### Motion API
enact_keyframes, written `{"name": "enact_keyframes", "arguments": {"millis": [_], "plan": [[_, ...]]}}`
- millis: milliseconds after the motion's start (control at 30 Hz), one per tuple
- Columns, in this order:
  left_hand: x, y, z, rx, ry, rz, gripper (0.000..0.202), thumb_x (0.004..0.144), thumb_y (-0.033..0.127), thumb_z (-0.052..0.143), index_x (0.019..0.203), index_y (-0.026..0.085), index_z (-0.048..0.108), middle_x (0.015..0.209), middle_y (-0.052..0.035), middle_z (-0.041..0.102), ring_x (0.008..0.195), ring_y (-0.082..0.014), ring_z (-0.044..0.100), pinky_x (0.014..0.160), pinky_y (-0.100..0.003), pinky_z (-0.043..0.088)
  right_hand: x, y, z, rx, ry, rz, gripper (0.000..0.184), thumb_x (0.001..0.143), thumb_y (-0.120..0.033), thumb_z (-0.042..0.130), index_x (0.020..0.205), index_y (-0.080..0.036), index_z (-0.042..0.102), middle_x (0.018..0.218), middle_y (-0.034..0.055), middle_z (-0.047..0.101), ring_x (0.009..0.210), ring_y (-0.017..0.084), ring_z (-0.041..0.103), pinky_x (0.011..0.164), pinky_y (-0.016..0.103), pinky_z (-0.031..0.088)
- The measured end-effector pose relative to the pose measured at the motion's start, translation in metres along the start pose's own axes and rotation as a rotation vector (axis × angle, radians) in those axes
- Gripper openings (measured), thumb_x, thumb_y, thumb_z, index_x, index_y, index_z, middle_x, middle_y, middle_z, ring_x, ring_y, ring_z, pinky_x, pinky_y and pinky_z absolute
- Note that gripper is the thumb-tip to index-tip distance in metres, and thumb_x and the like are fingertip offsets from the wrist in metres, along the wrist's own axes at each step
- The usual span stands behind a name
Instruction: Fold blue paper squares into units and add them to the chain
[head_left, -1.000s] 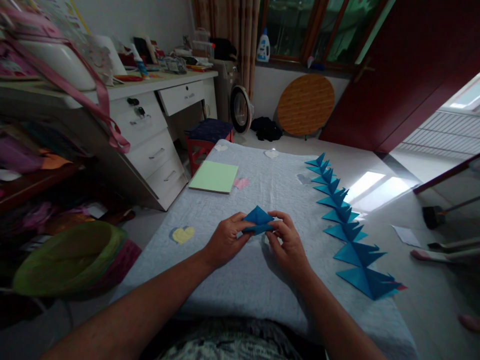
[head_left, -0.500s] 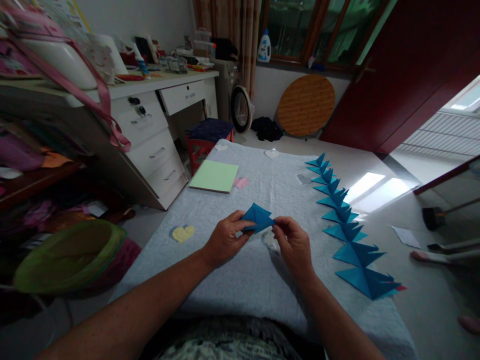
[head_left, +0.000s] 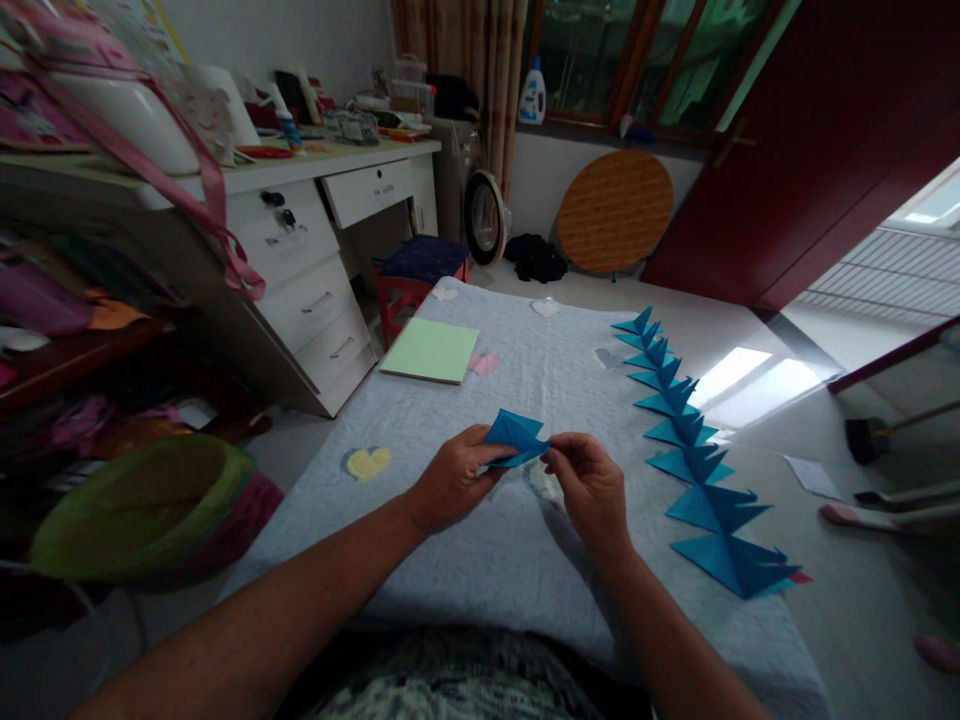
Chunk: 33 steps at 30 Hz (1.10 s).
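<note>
A folded blue origami paper (head_left: 514, 430) is held above the middle of the cloth-covered table (head_left: 450, 560). My left hand (head_left: 459, 472) grips its left part, thumb and fingers closed on either side. With thumb and forefinger my right hand (head_left: 589, 488) pinches the narrow point at its right end. Along the table's right side runs a row of several folded blue paper pieces (head_left: 705, 508), set one behind another. A stack of light green paper sheets (head_left: 430, 350) lies toward the far left of the table.
Left of the table stand a white desk (head_left: 300, 250) with drawers and a green mesh basket (head_left: 142, 510). A red stool (head_left: 420, 265) with a dark cushion is by the far left corner. A round wooden board (head_left: 616, 210) leans on the back wall.
The blue paper has tilted a little in my hands, and its top corner has shifted slightly left. Both hands keep their hold. The row and the green sheets have not moved.
</note>
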<state>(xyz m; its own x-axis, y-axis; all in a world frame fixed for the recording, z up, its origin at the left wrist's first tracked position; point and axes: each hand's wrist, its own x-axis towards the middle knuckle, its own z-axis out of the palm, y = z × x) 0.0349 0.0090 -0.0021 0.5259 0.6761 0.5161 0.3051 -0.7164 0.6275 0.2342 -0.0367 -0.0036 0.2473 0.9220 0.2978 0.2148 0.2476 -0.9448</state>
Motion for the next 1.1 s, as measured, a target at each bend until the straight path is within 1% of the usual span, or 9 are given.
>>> {"name": "enact_keyframes", "arguments": {"millis": [100, 233, 367, 467, 633, 700, 800, 1000, 1100], "plan": [[0.0, 0.001, -0.001, 0.012, -0.014, 0.003, 0.023, 0.091, 0.018, 0.062, 0.111, 0.021, 0.072, 0.103, -0.0081, 0.071, 0.097, -0.0207, 0.067, 0.087, -0.035, 0.055, 0.0, -0.002, 0.0, -0.008, -0.029, -0.038, 0.007, 0.085, -0.027, 0.067, 0.09, -0.022, 0.067, 0.08, 0.0014, 0.07, 0.067, 0.015, 0.065, 0.062, 0.028, 0.055], [-0.001, 0.0, 0.0, 0.046, -0.016, -0.04, 0.028, 0.091, 0.019, 0.062, 0.117, 0.02, 0.07, 0.101, -0.0081, 0.071, 0.093, -0.0208, 0.067, 0.085, -0.036, 0.056, -0.002, 0.001, 0.0, -0.009, -0.038, -0.05, 0.008, 0.086, -0.026, 0.066, 0.093, -0.023, 0.066, 0.083, 0.0018, 0.068, 0.069, 0.015, 0.064, 0.062, 0.028, 0.055], [-0.001, 0.0, 0.001, 0.053, 0.018, -0.033, 0.036, 0.089, 0.017, 0.063, 0.124, 0.02, 0.066, 0.101, -0.0079, 0.07, 0.092, -0.0204, 0.067, 0.085, -0.035, 0.056, -0.002, 0.005, 0.0, 0.026, -0.038, -0.036, 0.019, 0.087, -0.024, 0.066, 0.105, -0.024, 0.063, 0.088, 0.0021, 0.067, 0.074, 0.015, 0.065, 0.064, 0.028, 0.056], [0.0, 0.001, 0.001, 0.021, 0.004, -0.002, 0.035, 0.089, 0.014, 0.061, 0.122, 0.02, 0.067, 0.104, -0.0076, 0.071, 0.095, -0.0197, 0.067, 0.087, -0.034, 0.056, -0.001, 0.003, -0.001, -0.028, -0.064, -0.088, 0.024, 0.088, -0.022, 0.063, 0.112, -0.026, 0.064, 0.092, 0.002, 0.064, 0.08, 0.015, 0.063, 0.068, 0.029, 0.055], [0.001, 0.001, -0.001, -0.011, -0.01, 0.005, 0.032, 0.087, 0.01, 0.06, 0.114, 0.022, 0.072, 0.11, -0.0087, 0.071, 0.1, -0.02, 0.068, 0.088, -0.036, 0.057, 0.001, -0.007, -0.002, -0.135, -0.11, -0.227, 0.02, 0.09, -0.017, 0.058, 0.104, -0.027, 0.068, 0.096, 0.003, 0.058, 0.082, 0.015, 0.059, 0.07, 0.029, 0.053], [0.001, 0.0, -0.001, -0.007, -0.014, 0.003, 0.031, 0.086, 0.009, 0.061, 0.11, 0.022, 0.074, 0.108, -0.0084, 0.073, 0.099, -0.0201, 0.069, 0.088, -0.036, 0.057, 0.001, -0.01, -0.001, -0.148, -0.109, -0.238, 0.016, 0.09, -0.017, 0.057, 0.098, -0.026, 0.068, 0.094, 0.0031, 0.057, 0.082, 0.016, 0.058, 0.068, 0.029, 0.052], [0.0, -0.002, -0.002, 0.014, -0.023, -0.006, 0.033, 0.085, 0.008, 0.06, 0.112, 0.022, 0.074, 0.106, -0.008, 0.074, 0.098, -0.0206, 0.069, 0.089, -0.037, 0.057, 0.002, -0.011, -0.002, -0.154, -0.119, -0.247, 0.013, 0.09, -0.017, 0.056, 0.091, -0.025, 0.066, 0.092, 0.0032, 0.057, 0.083, 0.016, 0.058, 0.067, 0.028, 0.051], [0.001, -0.004, -0.002, 0.028, 0.004, 0.005, 0.037, 0.085, 0.009, 0.058, 0.115, 0.023, 0.073, 0.103, -0.0076, 0.074, 0.096, -0.021, 0.068, 0.089, -0.039, 0.057, 0.001, -0.012, -0.002, -0.154, -0.125, -0.27, 0.015, 0.09, -0.016, 0.054, 0.088, -0.024, 0.067, 0.093, 0.0044, 0.056, 0.083, 0.017, 0.058, 0.065, 0.029, 0.052], [0.001, -0.004, -0.002, 0.035, 0.004, 0.01, 0.035, 0.085, 0.009, 0.057, 0.115, 0.021, 0.073, 0.103, -0.0086, 0.074, 0.096, -0.0216, 0.068, 0.089, -0.04, 0.057, 0.0, -0.01, -0.002, -0.123, -0.126, -0.248, 0.015, 0.09, -0.015, 0.055, 0.091, -0.025, 0.067, 0.096, 0.0045, 0.057, 0.085, 0.017, 0.059, 0.065, 0.028, 0.053]]}}
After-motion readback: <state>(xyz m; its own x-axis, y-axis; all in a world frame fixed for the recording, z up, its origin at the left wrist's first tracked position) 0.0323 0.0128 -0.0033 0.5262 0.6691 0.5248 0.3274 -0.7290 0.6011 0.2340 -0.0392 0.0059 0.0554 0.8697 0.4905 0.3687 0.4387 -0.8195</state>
